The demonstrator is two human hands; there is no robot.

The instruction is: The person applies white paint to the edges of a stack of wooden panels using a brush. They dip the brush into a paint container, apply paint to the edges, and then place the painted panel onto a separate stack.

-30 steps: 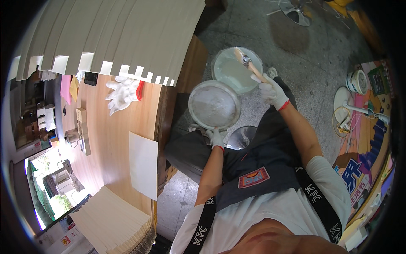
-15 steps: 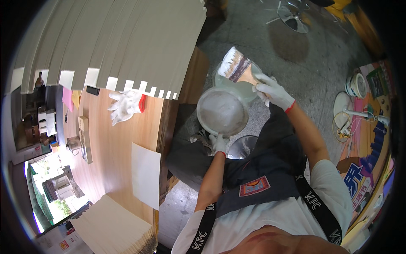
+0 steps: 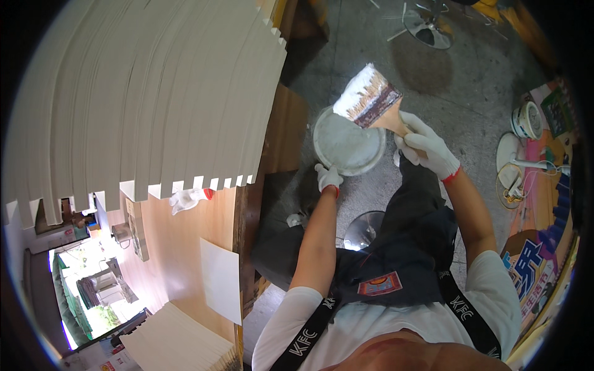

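Right of centre, right hand (image 3: pixel 428 147): clenched on broad white-coated wooden brush (image 3: pixel 378 107).
Centre, left hand (image 3: pixel 328 179): gripping pale round disc (image 3: pixel 348 150) at rim.

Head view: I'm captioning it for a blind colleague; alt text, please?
Gloved right hand holds a wide brush with white-coated bristles; gloved left hand touches the edge of a round lid. At left are pale stacked sheets and a wooden table.

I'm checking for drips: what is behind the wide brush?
Behind the wide brush, parts of the grey floor and a round, pale, rimmed object show. The brush covers part of the object's upper rim, so that stretch cannot be seen.
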